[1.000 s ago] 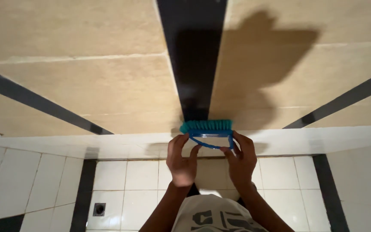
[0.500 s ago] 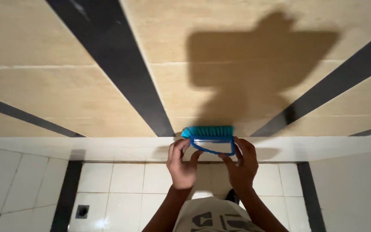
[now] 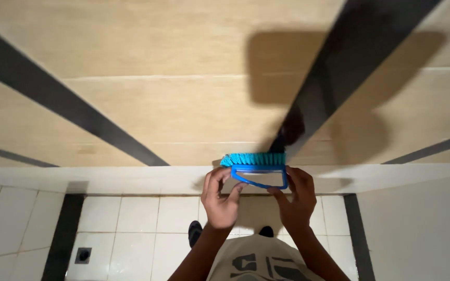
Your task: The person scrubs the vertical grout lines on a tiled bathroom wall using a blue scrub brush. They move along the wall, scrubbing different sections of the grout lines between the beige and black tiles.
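A blue scrub brush (image 3: pixel 257 169) with teal bristles and a loop handle is pressed bristles-first against the base of a beige tiled wall (image 3: pixel 173 99), just above a white ledge (image 3: pixel 131 179). My left hand (image 3: pixel 220 199) grips the brush's left end and my right hand (image 3: pixel 297 196) grips its right end. Both forearms rise from the bottom of the view.
Black tile stripes (image 3: pixel 63 106) cross the wall, and the brush casts a shadow on it. Below lies a white tiled floor (image 3: pixel 131 224) with a black strip (image 3: pixel 61 237) and a small drain (image 3: pixel 83 255). My feet (image 3: pixel 195 232) stand by the ledge. A white panel (image 3: pixel 423 229) is at the right.
The view has swung, so the wall stripes and shadow shifted across the frame. Both hands stay on the brush against the wall's base, with it now sitting slightly further right.
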